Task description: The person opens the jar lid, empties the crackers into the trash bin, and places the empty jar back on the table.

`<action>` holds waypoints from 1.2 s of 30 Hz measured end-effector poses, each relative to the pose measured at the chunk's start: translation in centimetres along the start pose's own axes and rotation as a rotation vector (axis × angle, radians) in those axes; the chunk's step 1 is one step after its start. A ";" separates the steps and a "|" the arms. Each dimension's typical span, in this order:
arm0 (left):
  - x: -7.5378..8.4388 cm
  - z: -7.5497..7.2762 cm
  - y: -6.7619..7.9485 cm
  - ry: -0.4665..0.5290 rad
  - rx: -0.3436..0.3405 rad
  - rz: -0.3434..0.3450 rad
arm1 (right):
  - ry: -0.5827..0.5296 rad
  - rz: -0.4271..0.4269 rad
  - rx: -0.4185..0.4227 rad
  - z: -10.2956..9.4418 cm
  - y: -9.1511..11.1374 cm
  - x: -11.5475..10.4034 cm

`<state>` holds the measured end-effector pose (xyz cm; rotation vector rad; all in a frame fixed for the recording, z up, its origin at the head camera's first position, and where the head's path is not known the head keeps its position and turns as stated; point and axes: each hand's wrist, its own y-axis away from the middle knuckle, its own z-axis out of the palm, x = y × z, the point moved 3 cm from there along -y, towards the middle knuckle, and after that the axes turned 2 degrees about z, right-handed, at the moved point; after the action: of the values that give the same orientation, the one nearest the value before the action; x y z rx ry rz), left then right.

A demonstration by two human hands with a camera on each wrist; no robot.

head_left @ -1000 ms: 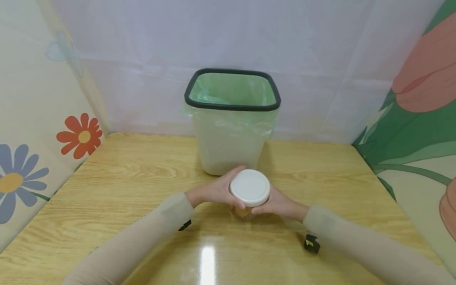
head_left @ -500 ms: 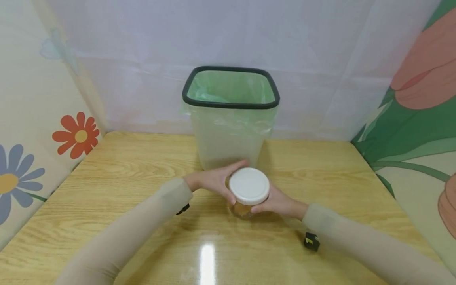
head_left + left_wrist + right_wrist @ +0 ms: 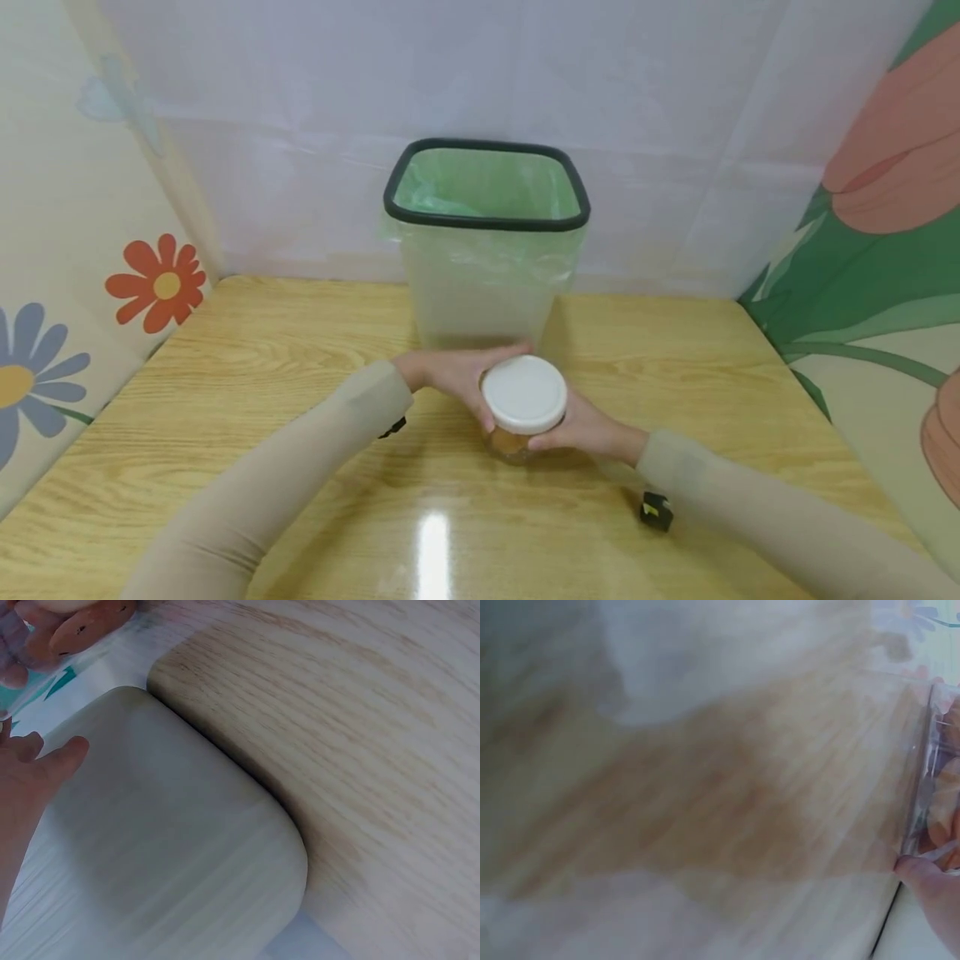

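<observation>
A clear jar point(image 3: 513, 448) with a white round lid point(image 3: 525, 392) stands on the table, just in front of the trash can. My left hand point(image 3: 457, 372) curves round the lid's left and back edge, thumb in front and fingers stretched behind. From the right, my right hand point(image 3: 588, 425) grips the jar just under the lid, its thumb at the front. Through the jar's wall, brown rounded pieces point(image 3: 90, 630) show in the left wrist view. The right wrist view has the jar's side point(image 3: 930, 772) at its right edge, with a right-hand digit point(image 3: 922, 881) at it.
A pale trash can point(image 3: 483, 287) with a black rim and green plastic liner point(image 3: 487, 183) stands behind the jar on the wood-grain table point(image 3: 300, 333). A white sheet point(image 3: 480, 67) hangs behind it. Flower-printed walls point(image 3: 885, 183) close off both sides.
My left hand has slid backward round the lid, its thumb moving left from the front and its fingers reaching farther behind. The right hand and the jar have stayed nearly in place.
</observation>
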<state>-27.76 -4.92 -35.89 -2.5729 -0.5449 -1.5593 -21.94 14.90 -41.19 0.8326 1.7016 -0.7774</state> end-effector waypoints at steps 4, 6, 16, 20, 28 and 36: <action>-0.1 0.1 0.0 0.029 0.013 0.007 | 0.009 -0.007 -0.006 -0.2 -0.1 0.1; -0.2 0.1 0.0 0.038 0.025 0.023 | 0.009 -0.007 -0.004 -0.2 -0.1 0.0; -0.8 0.3 0.2 0.056 0.120 0.071 | 0.019 -0.001 0.009 -0.5 -0.5 -0.1; -1.2 1.2 0.6 0.047 0.157 0.097 | 0.033 -0.010 0.003 0.0 -0.3 0.3; -1.3 2.0 1.3 0.078 0.201 0.076 | 0.001 -0.012 0.002 0.6 0.0 0.5; -0.9 2.3 1.2 0.068 0.239 0.093 | 0.023 -0.017 0.015 0.3 0.1 0.0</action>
<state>-25.78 -5.72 -37.65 -2.3253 -0.5593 -1.4493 -21.70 14.74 -41.32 0.8415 1.7270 -0.7955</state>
